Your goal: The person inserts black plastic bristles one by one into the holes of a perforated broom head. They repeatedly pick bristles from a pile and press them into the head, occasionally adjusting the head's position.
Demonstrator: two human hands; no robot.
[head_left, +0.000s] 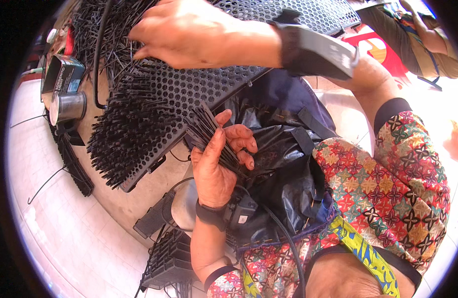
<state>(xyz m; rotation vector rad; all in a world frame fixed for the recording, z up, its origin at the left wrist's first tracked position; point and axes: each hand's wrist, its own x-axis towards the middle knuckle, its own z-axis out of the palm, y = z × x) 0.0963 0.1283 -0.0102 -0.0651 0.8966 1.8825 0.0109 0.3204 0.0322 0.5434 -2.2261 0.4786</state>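
My left hand [214,174] is wrapped round a bundle of thin dark strips [205,126], its thumb pressed across them over my lap. Beside it lies a black perforated panel [189,92] with rows of round holes. Many thin black strips [132,124] stand upright in the near left part of that panel. My right hand [184,37] is over the panel's far side, fingers bent down and drawn together near the standing strips. What its fingertips hold, if anything, is hidden. A heap of loose black strips [107,44] lies just beyond.
A bent black rod [98,64] rises beside the heap. To the left are a metal cup [68,107], a dark box [65,74] and a long black brush-like strip [72,159]. A black crate [172,260] and cables sit below. Another person [422,39] is at upper right.
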